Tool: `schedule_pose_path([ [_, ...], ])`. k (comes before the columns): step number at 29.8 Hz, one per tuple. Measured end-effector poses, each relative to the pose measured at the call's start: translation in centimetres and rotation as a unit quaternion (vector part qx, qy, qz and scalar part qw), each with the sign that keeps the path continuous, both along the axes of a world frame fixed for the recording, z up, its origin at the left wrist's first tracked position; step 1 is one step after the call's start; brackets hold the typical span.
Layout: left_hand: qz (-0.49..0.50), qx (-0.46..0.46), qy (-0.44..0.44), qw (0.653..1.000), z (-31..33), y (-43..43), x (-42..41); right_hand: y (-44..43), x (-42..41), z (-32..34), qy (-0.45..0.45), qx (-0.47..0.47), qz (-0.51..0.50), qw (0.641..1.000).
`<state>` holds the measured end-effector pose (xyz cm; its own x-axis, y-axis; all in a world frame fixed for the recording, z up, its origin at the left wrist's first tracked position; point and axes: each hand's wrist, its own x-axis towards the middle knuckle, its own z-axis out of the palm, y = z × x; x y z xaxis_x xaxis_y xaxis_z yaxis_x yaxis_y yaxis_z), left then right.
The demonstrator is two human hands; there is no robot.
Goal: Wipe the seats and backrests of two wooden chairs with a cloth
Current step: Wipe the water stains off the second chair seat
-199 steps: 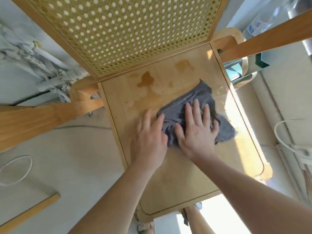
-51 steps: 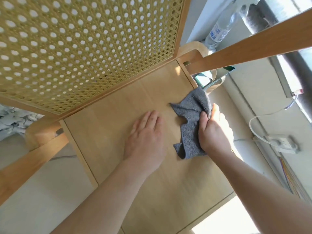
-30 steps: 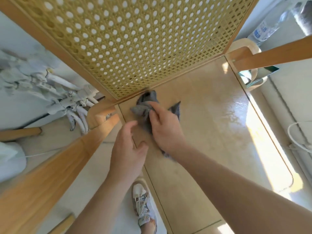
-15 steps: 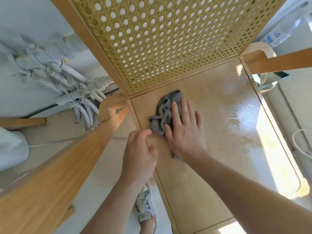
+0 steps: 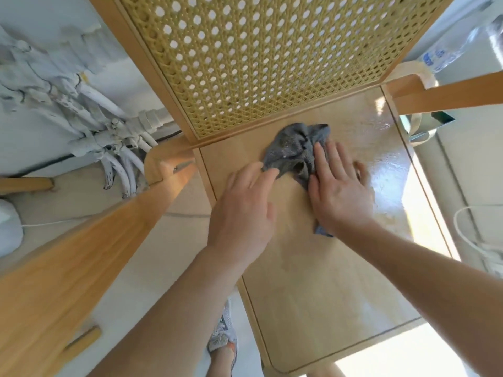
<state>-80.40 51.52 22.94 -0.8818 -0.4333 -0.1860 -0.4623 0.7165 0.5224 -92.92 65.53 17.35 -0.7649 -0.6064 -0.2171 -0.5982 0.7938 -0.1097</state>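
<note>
So the view is mostly filled by one wooden chair seen from above, and a fair bit of it is cut off. The cane backrest (image 5: 272, 58) is cropped by the top edge, so its top rail can't be seen. The seat (image 5: 313, 289) is partly covered by both forearms, its front right corner is washed out by sunlight, and a glossy sheen is shown along its right side. The left armrest (image 5: 81, 254) is blurred and runs out of the lower left corner, and the right armrest (image 5: 449, 93) is cropped at the right edge.

The right hand (image 5: 337, 194) is laid flat with straight, slightly spread fingers, pressed down on the grey cloth (image 5: 294, 151). Nothing is gripped by it. The cloth is bunched at the back of the seat, just in front of the backrest's bottom rail. Most of it is left showing beyond and to the left of that hand's fingers, a small corner is seen poking out below the heel of the hand, and the stretch between is hidden under the palm. The left hand (image 5: 242, 210) is held loose with its fingers slightly bent and nothing grasped. Its fingertips are up at the cloth's near left edge, but whether that edge is actually touched can't be told.

Smaller stuff: white pipes (image 5: 109, 137) are bundled left of the chair, a plastic bottle (image 5: 449, 50) is half cropped at top right, a white cable (image 5: 462, 229) is looped at the right edge, and a sneaker (image 5: 223, 336) is partly hidden under the left forearm
</note>
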Motion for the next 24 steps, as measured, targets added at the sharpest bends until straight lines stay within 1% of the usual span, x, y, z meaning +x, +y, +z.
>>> schedule_pose_path([
  [1, -0.013, -0.002, 0.010, 1.000, -0.3, 0.6, -1.3, -0.2, 1.3, 0.0, -0.009, -0.003, 0.037, 0.999],
  [2, -0.026, -0.005, 0.010, 1.000, -0.7, 1.2, -2.4, -0.3, 2.5, 0.1, -0.023, -0.005, 0.097, 0.995],
  [4, -0.050, -0.013, -0.008, 0.999, -1.7, 2.6, -3.8, 0.6, 3.2, 0.1, -0.028, -0.014, 0.229, 0.973],
  [5, -0.058, -0.016, -0.014, 0.998, -2.2, 3.2, -3.8, 1.4, 2.5, 0.2, -0.026, -0.020, 0.264, 0.964],
  [8, -0.056, -0.026, -0.015, 0.998, -3.3, 4.5, -2.8, 4.9, 0.0, 0.6, 0.000, -0.075, 0.301, 0.951],
  [10, -0.055, -0.043, -0.023, 0.997, -3.6, 5.1, -2.2, 6.7, -0.7, 0.7, 0.008, -0.102, 0.344, 0.933],
  [12, -0.058, -0.027, -0.015, 0.998, -3.9, 6.3, -3.2, 8.0, -3.0, 0.3, 0.007, -0.117, 0.373, 0.920],
  [14, -0.061, 0.030, 0.020, 0.998, -4.0, 6.6, -5.0, 8.1, -6.8, -0.3, 0.016, -0.115, 0.365, 0.924],
  [15, -0.067, 0.036, 0.037, 0.996, -4.1, 6.5, -6.4, 7.9, -9.1, -0.7, 0.025, -0.107, 0.350, 0.930],
  [16, -0.074, 0.016, 0.048, 0.996, -4.5, 6.3, -8.0, 7.4, -11.4, -1.0, 0.036, -0.094, 0.330, 0.939],
  [18, -0.091, -0.058, 0.052, 0.993, -5.2, 5.6, -11.4, 6.1, -15.2, -1.0, 0.043, -0.061, 0.279, 0.957],
  [20, -0.087, -0.108, 0.048, 0.989, -5.6, 5.2, -15.0, 4.9, -17.2, -0.8, 0.038, -0.038, 0.225, 0.973],
  [22, -0.068, -0.119, 0.027, 0.990, -5.7, 5.3, -17.4, 4.3, -17.0, -1.1, 0.041, -0.047, 0.190, 0.980],
  [24, -0.061, -0.093, 0.012, 0.994, -5.5, 6.3, -18.3, 5.4, -15.5, -2.0, 0.032, -0.069, 0.141, 0.987],
])
